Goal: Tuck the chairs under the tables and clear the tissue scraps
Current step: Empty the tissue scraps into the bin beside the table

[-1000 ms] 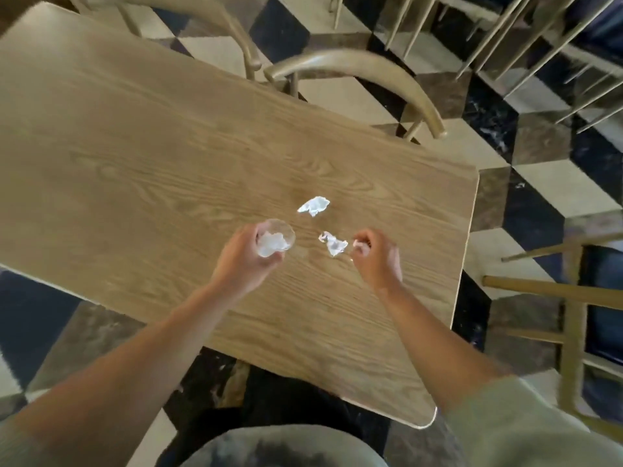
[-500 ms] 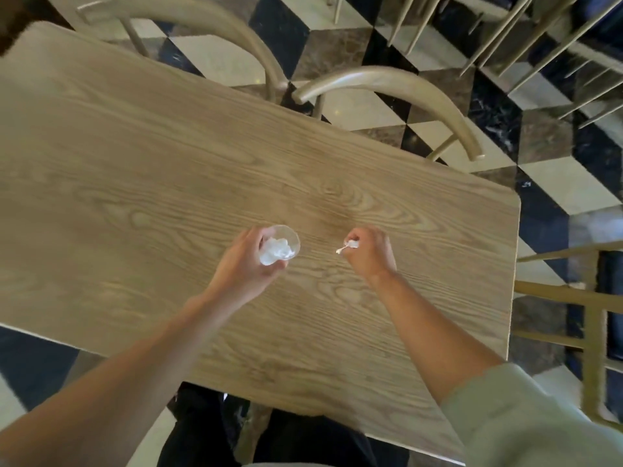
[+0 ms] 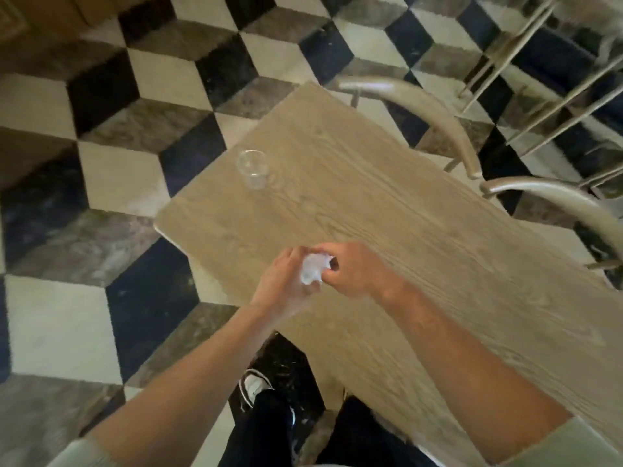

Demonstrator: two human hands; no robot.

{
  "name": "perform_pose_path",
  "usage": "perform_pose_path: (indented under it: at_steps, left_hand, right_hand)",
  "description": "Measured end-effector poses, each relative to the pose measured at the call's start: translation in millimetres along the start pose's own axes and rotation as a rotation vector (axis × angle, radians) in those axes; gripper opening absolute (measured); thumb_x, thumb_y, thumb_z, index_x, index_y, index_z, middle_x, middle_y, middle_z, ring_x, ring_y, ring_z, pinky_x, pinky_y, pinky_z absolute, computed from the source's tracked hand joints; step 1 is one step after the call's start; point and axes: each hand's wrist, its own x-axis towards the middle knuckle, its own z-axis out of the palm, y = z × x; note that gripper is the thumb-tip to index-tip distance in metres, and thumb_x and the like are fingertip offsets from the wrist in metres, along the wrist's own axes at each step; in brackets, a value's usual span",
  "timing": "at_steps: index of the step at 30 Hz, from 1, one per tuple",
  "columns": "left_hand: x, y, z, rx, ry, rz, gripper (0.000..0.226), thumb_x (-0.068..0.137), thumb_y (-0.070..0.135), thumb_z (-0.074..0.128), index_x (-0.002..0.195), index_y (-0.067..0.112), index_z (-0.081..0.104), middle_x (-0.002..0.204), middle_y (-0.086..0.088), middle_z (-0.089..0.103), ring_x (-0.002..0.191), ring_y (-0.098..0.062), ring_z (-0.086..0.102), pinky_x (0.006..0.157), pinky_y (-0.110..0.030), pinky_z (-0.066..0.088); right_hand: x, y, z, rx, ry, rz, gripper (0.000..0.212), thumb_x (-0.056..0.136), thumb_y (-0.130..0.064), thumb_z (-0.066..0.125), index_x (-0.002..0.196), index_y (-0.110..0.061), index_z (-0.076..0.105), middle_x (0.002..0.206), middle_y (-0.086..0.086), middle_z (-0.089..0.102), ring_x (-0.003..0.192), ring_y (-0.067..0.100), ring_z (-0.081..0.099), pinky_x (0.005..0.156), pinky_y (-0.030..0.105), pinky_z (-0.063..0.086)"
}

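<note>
My left hand and my right hand meet above the near edge of the wooden table. Between them is a white tissue wad. The left hand cups it from below and the right hand's fingertips pinch it from the right. The small clear cup that the left hand held earlier is hidden by the fingers and the blur. No loose scraps show on the tabletop. Two chairs with curved backrests stand close against the table's far side.
An empty clear plastic cup stands upright near the table's left corner. Spindle-back chairs stand at the top right. Checkered black, white and grey floor lies to the left, and my legs and a shoe are below.
The view swung left to the table's other end. My right hand carried its scrap to the left hand and both hands now close around the tissue. A second clear cup came into view.
</note>
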Motion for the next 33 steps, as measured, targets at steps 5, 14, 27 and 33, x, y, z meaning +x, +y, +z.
perform_pose_path:
  at_steps: [5,14,27,33]
  left_hand:
    - [-5.3,-71.2,-84.9,-0.102,0.106,-0.120,0.056,0.086,0.030,0.077,0.135,0.018,0.051,0.123,-0.004,0.063,0.107,-0.024,0.062,0.087,-0.037,0.051]
    - [32.8,-134.6,-176.0,-0.137,0.179,-0.045,0.041,0.078,0.017,0.077,0.116,0.018,0.060,0.109,0.001,0.065,0.100,-0.018,0.062,0.085,-0.032,0.050]
    - [157.3,-196.0,-279.6,-0.019,0.064,-0.029,0.062,0.078,0.023,0.084,0.133,0.026,0.056,0.113,0.020,0.053,0.105,-0.011,0.055,0.086,-0.019,0.045]
    - [199.7,-212.3,-280.1,-0.060,-0.045,0.014,0.061,0.079,0.024,0.084,0.133,0.028,0.055,0.115,0.015,0.053,0.099,-0.008,0.053,0.085,-0.027,0.046]
  right_hand:
    - [58.7,-100.7,27.4,-0.083,0.027,-0.159,0.036,0.094,-0.002,0.056,0.123,-0.015,0.073,0.106,0.007,0.076,0.090,0.020,0.069,0.077,0.026,0.050]
    - [168.8,-182.3,56.6,-0.399,-0.118,-0.245,0.038,0.097,-0.011,0.054,0.128,-0.026,0.069,0.114,0.005,0.071,0.100,0.026,0.066,0.075,0.030,0.044]
    - [284.8,-199.7,6.9,0.186,0.310,-0.061,0.023,0.092,-0.004,0.061,0.107,-0.013,0.076,0.097,0.004,0.078,0.089,0.023,0.070,0.079,0.034,0.054]
    - [257.4,-128.9,13.0,-0.028,0.474,0.511,0.066,0.066,-0.061,0.059,0.111,-0.013,0.064,0.127,0.013,0.053,0.118,0.036,0.046,0.100,0.048,0.040]
